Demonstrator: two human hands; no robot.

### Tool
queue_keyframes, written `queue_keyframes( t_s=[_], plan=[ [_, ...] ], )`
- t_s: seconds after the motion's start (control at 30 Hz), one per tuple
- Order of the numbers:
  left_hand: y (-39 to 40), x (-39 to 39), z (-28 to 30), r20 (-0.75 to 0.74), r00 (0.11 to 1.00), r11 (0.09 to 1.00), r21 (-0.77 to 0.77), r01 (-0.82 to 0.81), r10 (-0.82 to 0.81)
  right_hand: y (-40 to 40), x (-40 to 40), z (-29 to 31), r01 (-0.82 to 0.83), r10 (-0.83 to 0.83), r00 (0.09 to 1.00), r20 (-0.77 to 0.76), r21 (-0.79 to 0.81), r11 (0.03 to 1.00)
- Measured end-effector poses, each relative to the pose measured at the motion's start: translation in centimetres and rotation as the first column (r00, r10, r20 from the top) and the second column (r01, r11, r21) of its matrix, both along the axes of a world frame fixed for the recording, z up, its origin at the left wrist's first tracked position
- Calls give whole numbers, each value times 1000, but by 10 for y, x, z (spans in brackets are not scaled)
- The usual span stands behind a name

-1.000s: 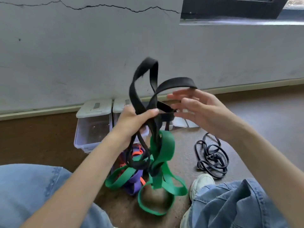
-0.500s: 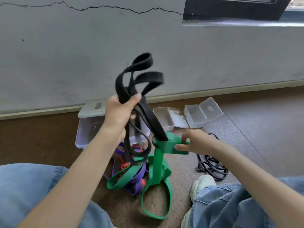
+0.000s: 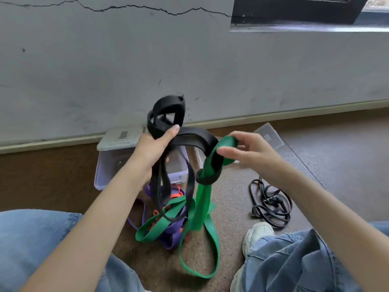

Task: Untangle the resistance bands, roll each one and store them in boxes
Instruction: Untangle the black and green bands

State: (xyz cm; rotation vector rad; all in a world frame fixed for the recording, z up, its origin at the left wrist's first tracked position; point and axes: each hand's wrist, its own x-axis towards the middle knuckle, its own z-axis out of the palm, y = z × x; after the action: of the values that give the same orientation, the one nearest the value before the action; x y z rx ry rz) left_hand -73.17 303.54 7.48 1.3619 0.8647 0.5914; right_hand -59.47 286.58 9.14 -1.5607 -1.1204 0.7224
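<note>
My left hand (image 3: 154,151) grips a bunch of loops of the wide black band (image 3: 190,139) at chest height, with more black loops sticking up above the thumb. A green band (image 3: 202,199) is knotted around the black one just below my right hand (image 3: 250,153), which pinches the green band's top loop between thumb and fingers. The green band hangs down to the floor. Under it lie a purple band (image 3: 174,234) and an orange band (image 3: 177,191), tangled with the green and black loops.
An open clear box (image 3: 117,165) with a raised lid stands by the wall behind my left hand. A small clear lid (image 3: 268,134) shows past my right hand. A thin black band (image 3: 270,204) lies coiled on the brown floor beside my white shoe (image 3: 255,233).
My left hand has lowered the black loops and tilted them to the right. My right hand has risen with the green loop, pulling the green band taut around the black one.
</note>
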Motion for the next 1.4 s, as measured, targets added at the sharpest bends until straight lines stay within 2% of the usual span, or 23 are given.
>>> queue_keyframes(
  t_s=[0.1,0.2,0.33,0.4,0.43,0.47,0.5,0.53,0.57,0.6,0.77,0.87,0.93,0.97,1.03,1.07,1.13,1.2,1.23,1.33,1.4],
  plan=[
    [5,-1,-16,-162,983,996,-34,86,-91,-1,1,4,25,-25,999,-36,-3,1000],
    [7,-3,-22,-333,925,961,139,238,-180,1,2,7,112,-112,993,-42,0,994],
    [0,-1,-22,-510,810,819,306,485,-289,-1,12,15,218,-212,973,-88,57,974],
    [-6,2,-18,-675,722,698,445,560,-149,-1,12,15,199,-191,975,-115,63,978],
    [-9,3,-13,-683,722,677,478,559,-114,-1,10,15,181,-172,977,-125,59,982],
    [-10,3,-10,-639,745,704,440,558,-191,-1,7,14,163,-155,978,-137,51,985],
    [-14,2,-8,-526,766,749,318,581,-370,0,6,13,152,-143,977,-160,43,987],
    [-22,1,-7,-381,744,748,173,641,-549,2,4,12,147,-138,971,-197,36,988],
    [-33,0,-8,-309,695,699,117,705,-649,2,2,11,142,-130,962,-241,30,989],
    [-42,0,-13,-305,672,665,143,733,-675,3,1,10,133,-121,953,-278,24,991],
    [-58,11,-26,-309,830,737,385,556,-465,1,0,11,118,-96,901,-424,25,993],
    [-64,13,-28,-325,910,760,513,399,-258,-1,1,14,90,-81,874,-479,-3,996],
    [-66,12,-29,-313,946,697,660,282,-85,0,-1,12,70,-97,848,-521,-72,995],
    [-66,12,-29,-290,957,634,736,237,-21,0,-2,9,54,-107,838,-535,-113,992],
    [-65,12,-33,-282,959,488,839,240,12,1,-3,6,24,-115,840,-530,-175,984],
    [-63,11,-35,-314,950,446,849,282,-4,1,-2,5,25,-120,846,-520,-187,982],
    [-60,7,-38,-409,910,484,783,391,-72,1,3,4,79,-166,850,-501,-191,978],
    [-53,4,-41,-462,874,590,668,454,-149,1,9,1,187,-266,875,-403,-225,956],
    [-50,3,-42,-460,873,640,623,449,-164,1,12,-2,244,-317,901,-297,-259,935],
    [-44,0,-44,-438,886,733,550,399,-154,-1,20,-14,395,-358,919,166,-351,849],
    [-41,-1,-44,-418,895,791,489,367,-157,-3,20,-17,481,-234,817,527,-400,780]
  ],
)
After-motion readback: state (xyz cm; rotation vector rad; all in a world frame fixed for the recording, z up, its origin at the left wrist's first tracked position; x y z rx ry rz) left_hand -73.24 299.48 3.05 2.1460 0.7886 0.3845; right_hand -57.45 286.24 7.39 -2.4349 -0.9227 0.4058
